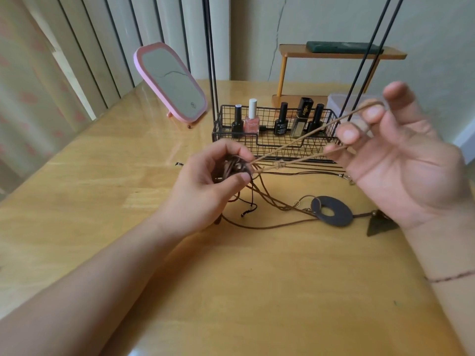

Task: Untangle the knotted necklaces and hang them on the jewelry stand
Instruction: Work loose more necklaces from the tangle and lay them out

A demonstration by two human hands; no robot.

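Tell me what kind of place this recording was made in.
Most likely a dressing or vanity table in a home. A pink stand mirror sits on the wooden tabletop, a black wire basket holds nail polish bottles, and corded necklaces lie spread beside a curtained window.

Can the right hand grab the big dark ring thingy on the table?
Probably not yet. The right hand has the tan cord looped over its fingers, though the ring pendant lies uncovered just below it.

The left hand (218,176) is raised, fingers curled tight, thumb pressing toward the fingertips; the right hand (401,160) is lifted palm-up, fingers spread and bent.
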